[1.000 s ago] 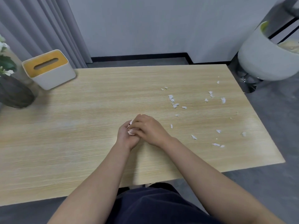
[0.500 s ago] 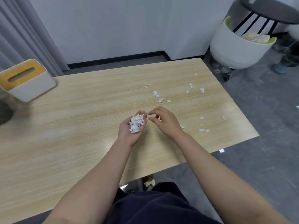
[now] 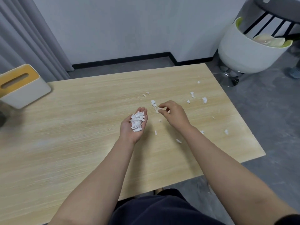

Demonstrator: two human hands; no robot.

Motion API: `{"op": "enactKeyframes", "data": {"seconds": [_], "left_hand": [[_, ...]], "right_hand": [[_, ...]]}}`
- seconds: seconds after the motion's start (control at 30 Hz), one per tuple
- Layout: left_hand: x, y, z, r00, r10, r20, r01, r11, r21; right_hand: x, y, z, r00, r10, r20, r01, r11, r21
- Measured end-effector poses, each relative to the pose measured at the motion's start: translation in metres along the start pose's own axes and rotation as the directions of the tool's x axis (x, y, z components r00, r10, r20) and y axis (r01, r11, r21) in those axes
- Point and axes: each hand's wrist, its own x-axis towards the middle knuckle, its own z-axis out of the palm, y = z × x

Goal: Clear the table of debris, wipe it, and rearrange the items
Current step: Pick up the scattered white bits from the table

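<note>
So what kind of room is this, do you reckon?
Probably a plain office or meeting room, though I can't be sure: a bare wooden table with a tissue box, a white swivel chair on grey floor, and grey curtains.

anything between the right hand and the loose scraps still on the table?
Nothing visible. The right hand is already at the nearest white scraps, fingers curled over them; the others lie on bare wooden table to its right. The left hand cups the collected pile, off to the side.

soft, even indoor light, faint shadows, slight blur and wide-angle bending at edges.
</note>
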Motion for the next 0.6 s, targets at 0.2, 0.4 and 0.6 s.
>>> {"op": "enactKeyframes", "data": {"seconds": [0.2,0.4,0.6], "left_hand": [[0.028,0.003,0.019,0.998,0.054,-0.027,-0.056,0.997,-0.056],[0.054,0.013,0.033,0.990,0.125,-0.061,-0.131,0.985,-0.112],[0.070,0.022,0.030,0.984,0.163,-0.072,-0.172,0.973,-0.154]], "right_hand": [[0.067,0.026,0.000,0.996,0.053,0.077,-0.048,0.997,-0.063],[0.124,0.046,0.023,0.986,0.060,0.157,-0.047,0.995,-0.088],[0.161,0.057,0.049,0.967,0.090,0.238,-0.061,0.990,-0.128]]}}
